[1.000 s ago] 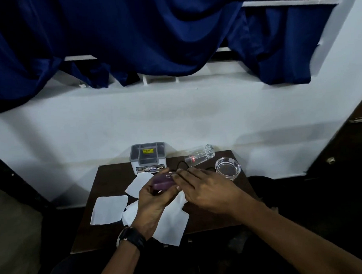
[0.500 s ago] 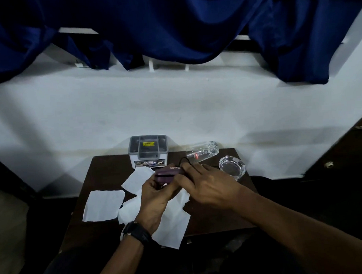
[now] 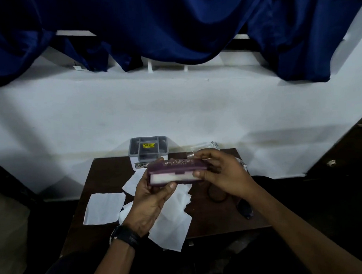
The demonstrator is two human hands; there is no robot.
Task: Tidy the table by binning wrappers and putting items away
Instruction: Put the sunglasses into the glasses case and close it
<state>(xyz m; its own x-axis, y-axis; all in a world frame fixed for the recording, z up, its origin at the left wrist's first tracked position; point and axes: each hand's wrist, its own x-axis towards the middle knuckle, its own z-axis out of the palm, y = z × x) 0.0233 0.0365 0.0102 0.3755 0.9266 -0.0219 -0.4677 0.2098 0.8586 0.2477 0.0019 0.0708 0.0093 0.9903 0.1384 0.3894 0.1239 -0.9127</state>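
A purple case [image 3: 175, 166] with a white lining showing at its open front is held above the brown table [image 3: 99, 172]. My left hand [image 3: 151, 196] grips its left end from below, thumb under the front edge. My right hand [image 3: 220, 172] pinches its right end, fingers curled over the lid. Several white paper sheets [image 3: 105, 208] lie on the table under and left of my hands.
A grey box with a yellow label [image 3: 148, 151] stands at the table's back edge. A clear glass [image 3: 209, 145] lies behind my right hand. A black ring [image 3: 216, 194] and a dark small object [image 3: 245, 210] lie at the right. Blue curtains hang above the white wall.
Both hands have lifted the purple case off the table and turned its front toward me; its lid now stands slightly open, showing white inside.
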